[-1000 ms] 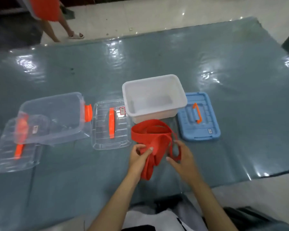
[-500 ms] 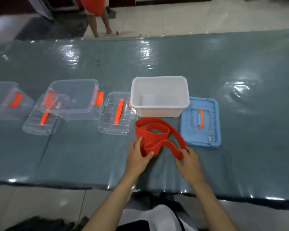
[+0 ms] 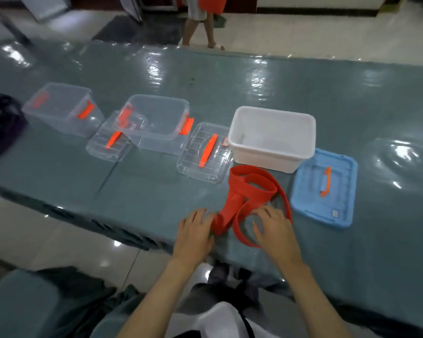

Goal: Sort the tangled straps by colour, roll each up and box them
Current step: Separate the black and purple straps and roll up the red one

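1. Both hands are lying on the red strap (image 3: 248,191) at the table's (image 3: 156,198) near edge: the left hand (image 3: 195,234) is touching its bunched near end with relaxed fingers, and the right hand (image 3: 274,230) is pressing spread fingers on a loop.
2. Just beyond, the strap's far loops are sitting in front of the white box (image 3: 274,137), between the clear lid (image 3: 205,152) and the blue lid (image 3: 325,189).
3. Farther left, two clear boxes (image 3: 156,123) are standing open.
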